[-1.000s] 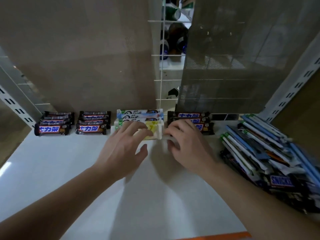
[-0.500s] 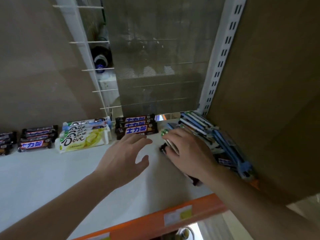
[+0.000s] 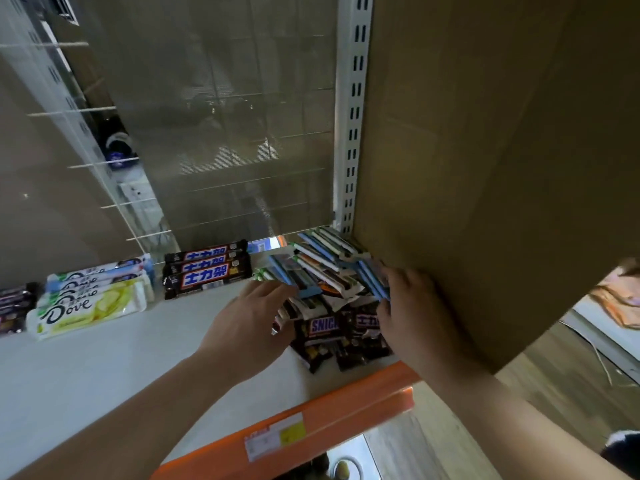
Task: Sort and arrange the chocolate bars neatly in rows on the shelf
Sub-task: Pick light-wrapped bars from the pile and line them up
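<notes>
Unclear grip: right hand [image 3: 412, 306] against pile [image 3: 322, 271]

"dove" on the pale bar [image 3: 90, 306] — "士力架" on the stacked dark bars [image 3: 207, 270] — "snic" on a pile wrapper [image 3: 323, 325].

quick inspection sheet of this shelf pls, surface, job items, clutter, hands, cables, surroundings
surface: white shelf, orange front edge with a price label.
job's things: Snickers stack and Dove row lined up at the back; mixed pile unsorted at right.
clutter: nothing seen.
hands: left hand open, fingers on the pile; right hand at the pile's right side, grip unclear.
cables: nothing seen.
surroundings: mesh back panel, slotted upright, cardboard panel at right.
</notes>
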{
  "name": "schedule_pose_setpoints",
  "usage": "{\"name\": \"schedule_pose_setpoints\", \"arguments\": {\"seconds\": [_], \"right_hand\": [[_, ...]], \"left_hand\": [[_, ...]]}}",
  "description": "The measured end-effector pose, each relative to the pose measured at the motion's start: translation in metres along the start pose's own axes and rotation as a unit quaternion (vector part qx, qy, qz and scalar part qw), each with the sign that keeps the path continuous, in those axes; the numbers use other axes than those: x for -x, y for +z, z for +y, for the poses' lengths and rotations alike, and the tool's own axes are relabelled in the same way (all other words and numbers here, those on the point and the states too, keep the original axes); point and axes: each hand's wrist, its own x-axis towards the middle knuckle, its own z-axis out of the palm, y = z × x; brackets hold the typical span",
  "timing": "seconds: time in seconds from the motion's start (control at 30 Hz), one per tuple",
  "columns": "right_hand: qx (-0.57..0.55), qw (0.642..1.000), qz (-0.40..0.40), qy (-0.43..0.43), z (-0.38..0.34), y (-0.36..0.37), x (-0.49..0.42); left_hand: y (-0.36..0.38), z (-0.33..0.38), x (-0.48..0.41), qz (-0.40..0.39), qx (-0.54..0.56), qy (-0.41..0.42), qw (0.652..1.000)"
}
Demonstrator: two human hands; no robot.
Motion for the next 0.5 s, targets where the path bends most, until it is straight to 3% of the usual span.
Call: {"name": "schedule_pose_setpoints", "arguments": {"seconds": [0.2,0.5], "right_hand": [[0.1,0.991,-0.08,0.031,-0.001,0.012,-0.006],[0.203,0.97,-0.133,-0.002,-0.008,0.007,-0.042]], "left_hand": [[0.0,0.007,-0.001,0.006,0.002,0.002,1.0],[-0.004,-0.003,0.007,0.025,0.032,0.018,0.999]]}}
